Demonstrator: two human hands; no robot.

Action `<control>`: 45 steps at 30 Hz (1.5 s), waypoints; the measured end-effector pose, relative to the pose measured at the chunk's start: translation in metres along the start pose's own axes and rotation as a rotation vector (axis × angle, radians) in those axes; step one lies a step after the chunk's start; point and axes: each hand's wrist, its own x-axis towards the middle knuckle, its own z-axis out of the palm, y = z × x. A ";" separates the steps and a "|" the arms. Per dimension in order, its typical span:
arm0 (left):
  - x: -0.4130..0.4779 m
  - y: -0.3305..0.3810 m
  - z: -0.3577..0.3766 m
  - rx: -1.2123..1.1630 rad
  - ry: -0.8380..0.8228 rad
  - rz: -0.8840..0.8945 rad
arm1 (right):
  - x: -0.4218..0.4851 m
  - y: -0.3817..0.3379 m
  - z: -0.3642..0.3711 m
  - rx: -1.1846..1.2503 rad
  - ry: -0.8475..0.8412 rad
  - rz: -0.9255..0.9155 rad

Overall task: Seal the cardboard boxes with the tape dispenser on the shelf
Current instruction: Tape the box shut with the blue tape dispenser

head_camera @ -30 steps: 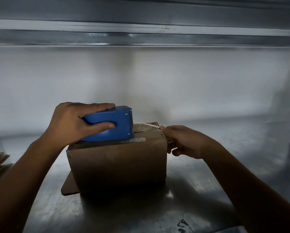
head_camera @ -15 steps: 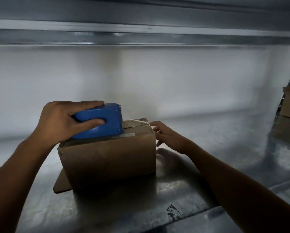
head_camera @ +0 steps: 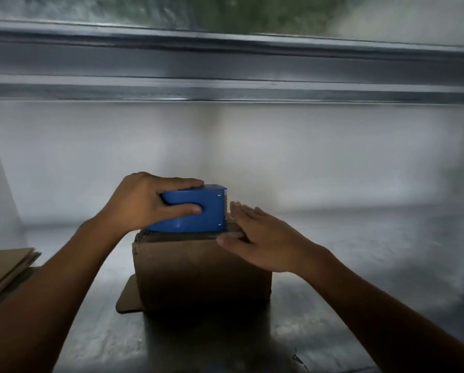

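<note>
From my head camera, my left hand [head_camera: 142,201] wraps its fingers and thumb around the blue tape dispenser [head_camera: 196,210], which sits on top of the cardboard box [head_camera: 198,267] in the middle of the frame. My right hand [head_camera: 263,238] lies flat, fingers straight, on the box's right top edge (just beside the dispenser). Flat cardboard [head_camera: 7,267] waits at the left edge on the metal shelf [head_camera: 360,265].

A small brown cardboard box [head_camera: 198,270] stands upright at the lower centre of the frame on a grey metal shelf [head_camera: 360,305]. A cardboard flap sticks out from under its lower left corner. A blue plastic tape dispenser [head_camera: 198,211] lies along the box's top, its toothed end facing right, gripped by the left hand [head_camera: 144,203].
</note>
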 end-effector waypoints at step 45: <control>-0.004 -0.057 -0.106 -0.250 -0.512 -0.544 | 0.013 -0.017 -0.028 -0.197 -0.155 -0.160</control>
